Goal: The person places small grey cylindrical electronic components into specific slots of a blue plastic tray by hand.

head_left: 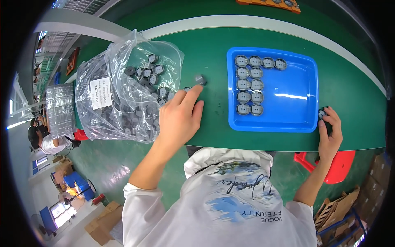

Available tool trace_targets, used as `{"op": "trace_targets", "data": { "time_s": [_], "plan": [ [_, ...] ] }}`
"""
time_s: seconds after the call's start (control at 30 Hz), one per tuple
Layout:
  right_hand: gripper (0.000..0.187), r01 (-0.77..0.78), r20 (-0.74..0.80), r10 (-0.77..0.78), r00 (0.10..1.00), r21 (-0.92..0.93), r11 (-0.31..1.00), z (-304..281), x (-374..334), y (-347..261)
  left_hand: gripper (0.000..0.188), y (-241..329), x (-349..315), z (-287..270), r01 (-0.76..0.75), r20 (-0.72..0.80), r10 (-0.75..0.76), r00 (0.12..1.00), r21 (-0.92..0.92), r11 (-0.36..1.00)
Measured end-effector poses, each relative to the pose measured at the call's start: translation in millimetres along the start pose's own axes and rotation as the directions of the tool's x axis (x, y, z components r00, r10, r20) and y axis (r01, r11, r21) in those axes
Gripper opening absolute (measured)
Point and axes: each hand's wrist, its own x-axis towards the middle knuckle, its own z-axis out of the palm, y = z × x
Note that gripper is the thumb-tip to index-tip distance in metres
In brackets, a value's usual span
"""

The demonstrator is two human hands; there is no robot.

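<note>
My left hand [180, 118] reaches over the green table beside the bag, index finger stretched out and thumb apart. Its fingertip is at a small dark grey round part [200, 80], slightly blurred, and I cannot tell if it touches. Another part shows partly behind the fingers. At the right edge of the blue tray [273, 125], my right hand [331, 133] pinches a grey round part [322, 113] between thumb and fingers. Several similar parts [243, 85] lie in the tray, in two columns at the left and along the top row.
A clear plastic bag [135, 47] full of the same grey parts lies open at left, with a white label [100, 93]. Stacked clear trays [60, 111] stand farther left. A red stool [341, 166] is below the table at right, and an orange board [271, 3] lies at the far side.
</note>
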Motion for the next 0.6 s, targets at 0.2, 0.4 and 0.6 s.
{"op": "trace_targets", "data": {
  "time_s": [0.2, 0.4, 0.6],
  "plan": [
    [0.015, 0.003, 0.0, -0.003, 1.0, -0.003, 1.0, -1, -1, -3, 0.039, 1, 24, -4, -0.095, -0.006, 0.095, 0.995, 0.041, 0.995],
    [0.014, 0.025, -0.024, -0.025, 0.999, 0.008, 1.0, 1, 0, 0, 0.018, -5, 43, -5, -0.331, 0.157, 0.306, 0.939, 0.174, 0.927],
    [0.011, -0.054, -0.079, 0.044, 0.996, -0.14, 0.989, -5, 5, -5, 0.015, -2, 41, -5, -0.22, 0.068, 0.215, 0.974, 0.069, 0.973]
  ]
}}
